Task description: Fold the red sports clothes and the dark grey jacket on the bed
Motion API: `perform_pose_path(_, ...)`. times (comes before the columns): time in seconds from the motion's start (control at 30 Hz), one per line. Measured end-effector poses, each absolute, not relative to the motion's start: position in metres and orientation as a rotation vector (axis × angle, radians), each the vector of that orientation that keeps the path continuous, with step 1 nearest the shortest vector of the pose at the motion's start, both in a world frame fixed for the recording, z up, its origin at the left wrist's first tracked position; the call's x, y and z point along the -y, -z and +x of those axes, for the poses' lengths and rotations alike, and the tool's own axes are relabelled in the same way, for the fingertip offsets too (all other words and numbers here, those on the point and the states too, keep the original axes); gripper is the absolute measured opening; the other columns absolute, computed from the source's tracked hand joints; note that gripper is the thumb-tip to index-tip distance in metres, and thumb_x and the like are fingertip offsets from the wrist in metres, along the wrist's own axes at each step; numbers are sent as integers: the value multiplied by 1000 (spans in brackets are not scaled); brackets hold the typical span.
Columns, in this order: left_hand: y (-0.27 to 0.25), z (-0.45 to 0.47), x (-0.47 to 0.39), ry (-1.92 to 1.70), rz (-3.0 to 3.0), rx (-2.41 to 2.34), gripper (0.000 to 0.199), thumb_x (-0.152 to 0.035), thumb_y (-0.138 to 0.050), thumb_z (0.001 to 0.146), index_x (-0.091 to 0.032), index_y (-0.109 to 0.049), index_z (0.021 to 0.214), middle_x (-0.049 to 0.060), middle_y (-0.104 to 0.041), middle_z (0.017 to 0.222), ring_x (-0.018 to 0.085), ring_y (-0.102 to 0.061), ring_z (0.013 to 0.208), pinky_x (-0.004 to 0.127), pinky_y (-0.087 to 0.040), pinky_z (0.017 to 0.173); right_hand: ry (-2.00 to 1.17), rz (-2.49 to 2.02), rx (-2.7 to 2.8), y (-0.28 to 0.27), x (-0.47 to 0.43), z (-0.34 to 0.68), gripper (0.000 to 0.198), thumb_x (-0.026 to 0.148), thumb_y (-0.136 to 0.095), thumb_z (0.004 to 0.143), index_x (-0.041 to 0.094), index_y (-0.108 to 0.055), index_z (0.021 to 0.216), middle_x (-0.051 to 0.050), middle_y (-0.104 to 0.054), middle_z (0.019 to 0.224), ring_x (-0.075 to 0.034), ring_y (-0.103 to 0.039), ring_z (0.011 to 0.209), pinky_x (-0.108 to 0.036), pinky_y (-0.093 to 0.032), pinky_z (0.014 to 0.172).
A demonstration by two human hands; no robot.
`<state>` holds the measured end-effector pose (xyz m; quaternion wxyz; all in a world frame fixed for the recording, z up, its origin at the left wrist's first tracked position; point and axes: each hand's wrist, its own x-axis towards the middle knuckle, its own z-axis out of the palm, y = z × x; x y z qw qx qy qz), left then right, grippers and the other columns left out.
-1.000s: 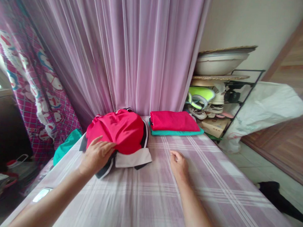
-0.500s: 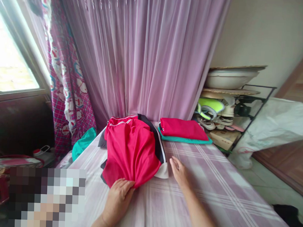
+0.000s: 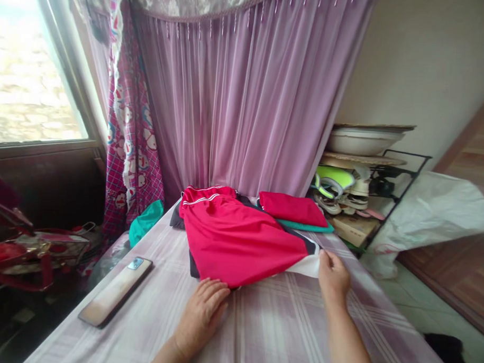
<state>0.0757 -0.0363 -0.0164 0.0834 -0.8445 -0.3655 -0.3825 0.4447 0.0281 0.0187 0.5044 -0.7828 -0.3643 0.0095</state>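
Fingers point(image 3: 325, 258) of the right hand point(image 3: 336, 280) are grasping a white corner point(image 3: 307, 266) of the red garment point(image 3: 240, 245), pinching it right of the frame's center. The garment is lying across the middle of the frame on the checked cloth point(image 3: 268, 330), its red fabric stretching in long creases toward that corner and dark panels showing at its edges. The left hand point(image 3: 203, 310) is resting at the near edge, lower center, its fingers extending loosely over the red fabric without clenching. White-striped trim point(image 3: 199, 199) is running along the garment's far end. Just beyond, right of center, a folded red piece point(image 3: 292, 208) is lying on a teal one point(image 3: 323, 227). A phone point(image 3: 117, 291) is lying at lower left, apart from the garment, and a lilac curtain point(image 3: 244, 107) is hanging behind everything in the upper middle.
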Motion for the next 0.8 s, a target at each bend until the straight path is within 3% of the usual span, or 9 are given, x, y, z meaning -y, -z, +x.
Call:
perform_pose_path(0.2, 43, 59, 18, 1284, -2232, 1490, 37, -34, -53, 93, -24, -57, 129, 12, -61, 133, 27, -59, 123, 48, -52, 101, -81, -1965, 1003, 5, -6, 463, 49, 44, -44, 81, 13, -70, 109, -18, -75, 98, -30, -67, 88, -38, -48, 71)
perform_pose_path(0.33, 54, 58, 10, 1326, -2139, 1771, 51, -43, -56, 90, -19, -53, 135, 16, -55, 139, 30, -56, 126, 51, -49, 103, 22, -1765, 1290, 20, 12, 421, 46, 45, -41, 84, 16, -72, 102, -15, -75, 98, -28, -67, 91, -39, -50, 79)
perform_pose_path(0.47, 45, 55, 8, 1285, -2287, 1913, 33, -37, -53, 90, -20, -67, 115, 12, -69, 119, 26, -65, 108, 44, -52, 95, 81, -1454, 1676, 26, 31, 359, 36, 40, -44, 91, 20, -73, 95, -10, -74, 93, -24, -66, 90, -38, -50, 86)
perform_pose_path(0.6, 34, 53, 11, 1301, -2356, 1986, 29, -29, -45, 92, -20, -73, 92, 9, -74, 92, 23, -69, 86, 38, -54, 81, 69, -1376, 1942, 27, 50, 308, 28, 29, -50, 92, 24, -72, 109, -8, -73, 104, -24, -64, 100, -39, -49, 94)
perform_pose_path(0.7, 31, 56, 13, 1397, -2365, 1865, 25, -25, -46, 88, -20, -71, 86, 10, -74, 98, 24, -68, 92, 40, -53, 85, 96, -1445, 2015, 21, 55, 282, 39, 27, -58, 88, 25, -64, 126, -10, -68, 118, -27, -60, 109, -42, -47, 97)
perform_pose_path(0.8, 31, 58, 15, 1499, -2357, 1895, 20, -26, -49, 86, -20, -68, 91, 9, -74, 98, 24, -68, 93, 41, -53, 86, 122, -1626, 2028, 9, 49, 266, 49, 28, -63, 85, 27, -59, 134, -12, -65, 120, -30, -59, 109, -44, -48, 92)
